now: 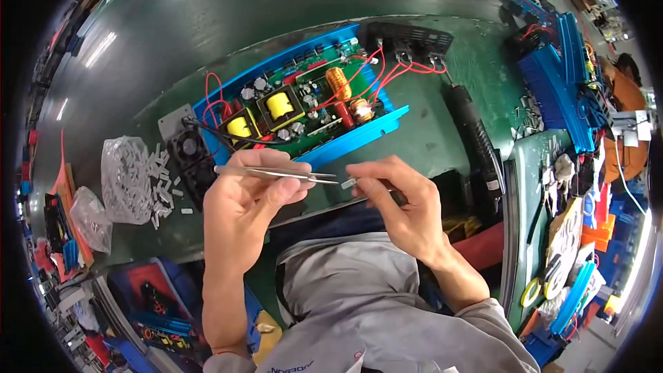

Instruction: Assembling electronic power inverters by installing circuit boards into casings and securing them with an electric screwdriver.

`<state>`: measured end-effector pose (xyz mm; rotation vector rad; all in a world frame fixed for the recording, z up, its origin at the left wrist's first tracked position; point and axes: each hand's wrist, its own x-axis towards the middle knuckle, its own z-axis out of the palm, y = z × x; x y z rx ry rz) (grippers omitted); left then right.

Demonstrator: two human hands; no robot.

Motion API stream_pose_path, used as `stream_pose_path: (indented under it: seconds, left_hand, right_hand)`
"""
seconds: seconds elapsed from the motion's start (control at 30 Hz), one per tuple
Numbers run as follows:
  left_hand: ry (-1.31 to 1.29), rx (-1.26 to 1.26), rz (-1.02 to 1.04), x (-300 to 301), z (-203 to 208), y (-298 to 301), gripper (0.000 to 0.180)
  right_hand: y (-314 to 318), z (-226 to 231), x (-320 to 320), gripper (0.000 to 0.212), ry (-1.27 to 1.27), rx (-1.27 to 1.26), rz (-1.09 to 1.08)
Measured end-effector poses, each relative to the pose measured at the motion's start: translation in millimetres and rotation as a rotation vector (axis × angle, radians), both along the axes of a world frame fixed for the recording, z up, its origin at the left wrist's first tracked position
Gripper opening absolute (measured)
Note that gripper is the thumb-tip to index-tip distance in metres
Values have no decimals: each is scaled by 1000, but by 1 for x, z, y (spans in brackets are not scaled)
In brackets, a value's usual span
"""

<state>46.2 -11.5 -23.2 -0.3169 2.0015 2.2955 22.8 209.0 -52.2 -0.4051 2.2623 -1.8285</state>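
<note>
Between the thumb and fingers of my left hand (243,217) lies a pair of metal tweezers (276,173), its tips pointing right. My right hand (407,214) pinches a small pale, translucent piece (348,184) just beyond the tweezer tips. Whether the tips touch it I cannot tell. Both hands are in front of a power inverter with its circuit board (316,116) exposed in a blue metal housing (345,148). Red wires (378,83) run from the board to a black end panel (414,40). On the left end is a black fan (188,145).
Left of the fan, many small translucent pieces (161,193) lie beside a clear plastic bag (124,173). A black electric screwdriver (475,128) lies at the right. Further right are more blue housings (556,83) and small metal parts (528,116). The green bench's front edge (314,215) runs below my hands.
</note>
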Motion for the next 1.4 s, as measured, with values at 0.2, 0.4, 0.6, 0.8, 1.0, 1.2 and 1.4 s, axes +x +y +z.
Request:
stream_pose_path:
  seconds: [0.2,0.4,0.6,0.8,1.0,1.2,1.4]
  left_hand:
    - [3,-26,15,4,1,6,22]
    - [118,-338,82,13,1,12,14]
    - [435,-801,159,5,-19,-13,7]
    - [512,-892,66,-5,-39,-15,12]
    - [531,-933,70,-18,-48,-3,14]
    - [512,-1009,126,-18,-51,1,17]
    - [502,-1031,148,-16,-53,6,17]
  right_hand:
    - [-3,-4,0,20,88,-43,-8]
    - [20,-4,3,22,421,207,-167]
    - [124,-23,6,49,543,1093,-653]
    - [124,-37,42,61,144,501,-613]
    - [96,-55,102,45,-745,-73,-172]
    - [53,-65,113,55,-504,-23,20]
    - [50,-64,109,45,-429,-28,7]
